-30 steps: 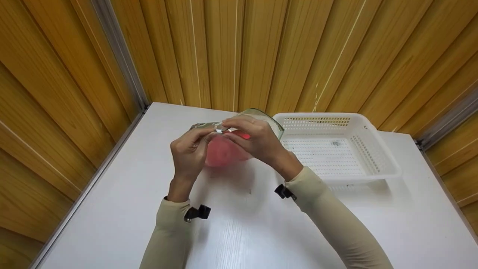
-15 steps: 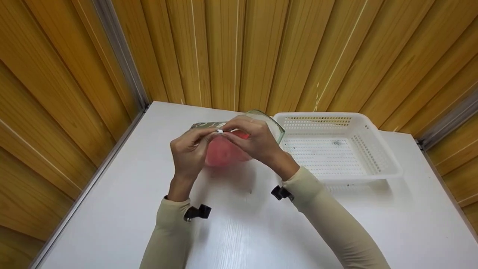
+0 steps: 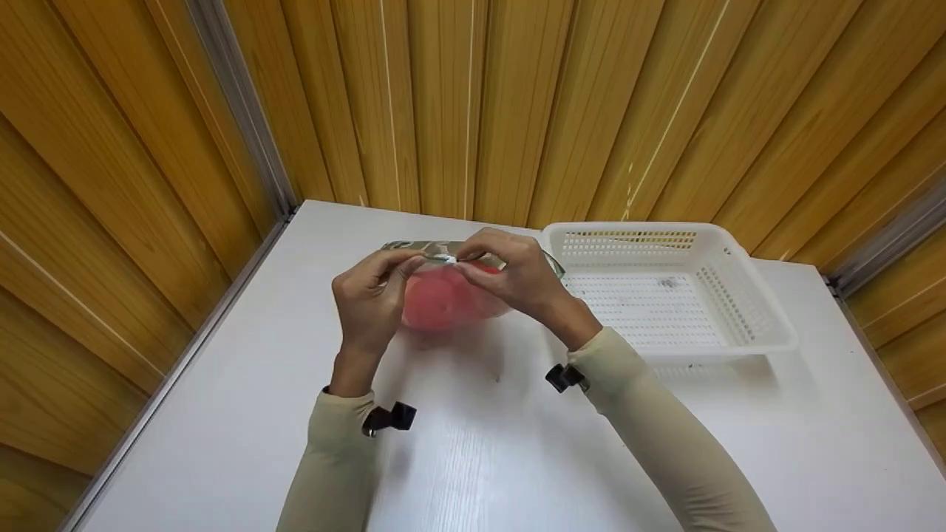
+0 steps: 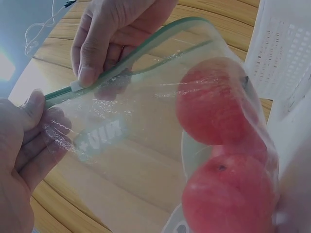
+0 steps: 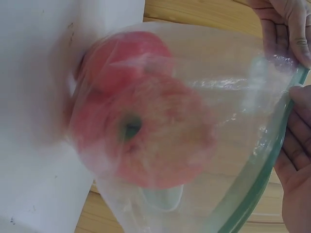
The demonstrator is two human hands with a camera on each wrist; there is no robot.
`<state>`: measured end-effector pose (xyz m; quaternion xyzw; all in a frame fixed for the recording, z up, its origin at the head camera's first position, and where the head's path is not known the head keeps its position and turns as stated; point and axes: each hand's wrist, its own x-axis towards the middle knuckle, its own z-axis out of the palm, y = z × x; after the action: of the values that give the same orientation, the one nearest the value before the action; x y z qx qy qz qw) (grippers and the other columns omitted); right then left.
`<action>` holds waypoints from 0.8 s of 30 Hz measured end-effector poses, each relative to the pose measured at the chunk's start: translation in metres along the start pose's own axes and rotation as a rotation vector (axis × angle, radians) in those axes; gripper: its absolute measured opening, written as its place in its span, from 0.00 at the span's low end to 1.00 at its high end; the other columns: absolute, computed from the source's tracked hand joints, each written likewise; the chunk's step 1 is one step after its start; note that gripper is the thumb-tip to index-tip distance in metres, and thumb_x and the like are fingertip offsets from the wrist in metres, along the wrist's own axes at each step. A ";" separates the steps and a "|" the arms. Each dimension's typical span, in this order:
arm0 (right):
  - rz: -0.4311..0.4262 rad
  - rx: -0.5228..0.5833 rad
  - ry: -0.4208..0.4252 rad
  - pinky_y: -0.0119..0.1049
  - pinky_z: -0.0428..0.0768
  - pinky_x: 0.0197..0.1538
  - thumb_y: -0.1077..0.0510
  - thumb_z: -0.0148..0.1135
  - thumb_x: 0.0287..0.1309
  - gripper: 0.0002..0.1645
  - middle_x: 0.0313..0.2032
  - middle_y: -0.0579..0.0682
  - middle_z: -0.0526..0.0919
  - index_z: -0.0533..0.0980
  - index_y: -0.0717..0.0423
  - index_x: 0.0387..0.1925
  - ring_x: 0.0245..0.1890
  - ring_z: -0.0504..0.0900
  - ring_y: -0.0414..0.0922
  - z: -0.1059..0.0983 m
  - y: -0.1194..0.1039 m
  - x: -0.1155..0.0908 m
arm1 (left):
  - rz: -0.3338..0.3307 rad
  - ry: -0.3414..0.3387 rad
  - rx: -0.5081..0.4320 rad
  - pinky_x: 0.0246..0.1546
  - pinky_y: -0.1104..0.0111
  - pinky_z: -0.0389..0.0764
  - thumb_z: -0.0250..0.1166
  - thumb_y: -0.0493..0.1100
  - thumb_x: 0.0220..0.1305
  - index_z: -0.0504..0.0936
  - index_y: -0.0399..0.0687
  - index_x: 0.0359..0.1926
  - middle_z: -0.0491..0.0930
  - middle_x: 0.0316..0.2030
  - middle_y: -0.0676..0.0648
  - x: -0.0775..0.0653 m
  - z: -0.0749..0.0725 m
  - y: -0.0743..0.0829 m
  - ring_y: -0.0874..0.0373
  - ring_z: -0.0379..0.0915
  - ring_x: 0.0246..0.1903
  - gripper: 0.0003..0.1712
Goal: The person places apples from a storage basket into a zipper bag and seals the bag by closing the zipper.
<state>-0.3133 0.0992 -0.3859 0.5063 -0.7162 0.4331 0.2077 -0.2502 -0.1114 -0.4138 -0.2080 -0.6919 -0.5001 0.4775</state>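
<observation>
A clear zip bag with a green zip edge holds red apples at its bottom. My left hand pinches the zip edge at one end. Close beside it, my right hand pinches the small white slider on the zip. Between the right hand and the far end, the bag's mouth gapes, as the right wrist view shows along the green edge. The apples sit low in the bag, close over the white table. Fingers hide part of the zip in the head view.
A white perforated basket stands right of the bag on the white table. Yellow wood-grain panels rise behind the table and at both sides. Each sleeve cuff carries a black wrist mount.
My right hand has shifted slightly right with the white slider, widening the gap from my left hand, where zip now shows. The bag's raised back edge has dropped lower.
</observation>
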 end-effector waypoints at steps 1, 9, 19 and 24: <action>0.006 0.008 0.001 0.37 0.86 0.48 0.69 0.74 0.62 0.05 0.37 0.52 0.89 0.85 0.63 0.39 0.40 0.88 0.47 0.000 0.001 -0.001 | -0.004 0.000 0.004 0.33 0.77 0.81 0.76 0.27 0.60 0.91 0.33 0.38 0.91 0.34 0.44 0.000 0.000 0.000 0.53 0.86 0.29 0.05; 0.022 0.055 0.009 0.37 0.88 0.46 0.65 0.77 0.61 0.11 0.42 0.53 0.91 0.88 0.64 0.45 0.40 0.90 0.47 0.006 0.000 -0.004 | -0.026 0.037 0.010 0.33 0.77 0.82 0.75 0.27 0.61 0.91 0.33 0.38 0.91 0.35 0.44 -0.001 0.000 -0.003 0.54 0.86 0.29 0.04; 0.060 -0.016 0.018 0.39 0.87 0.47 0.66 0.77 0.61 0.08 0.40 0.50 0.91 0.89 0.61 0.42 0.41 0.89 0.46 -0.006 0.012 -0.014 | -0.069 0.098 0.045 0.33 0.76 0.83 0.75 0.29 0.63 0.91 0.33 0.38 0.91 0.35 0.44 0.004 -0.011 -0.005 0.53 0.87 0.31 0.03; 0.114 -0.060 0.025 0.39 0.88 0.46 0.67 0.75 0.63 0.07 0.40 0.50 0.91 0.89 0.61 0.43 0.41 0.90 0.47 -0.017 0.019 -0.022 | -0.123 0.169 0.064 0.32 0.77 0.81 0.76 0.29 0.63 0.91 0.33 0.38 0.90 0.34 0.41 0.005 -0.021 -0.010 0.55 0.84 0.29 0.03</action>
<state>-0.3246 0.1274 -0.4004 0.4528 -0.7538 0.4291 0.2066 -0.2506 -0.1356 -0.4135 -0.1070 -0.6762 -0.5218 0.5090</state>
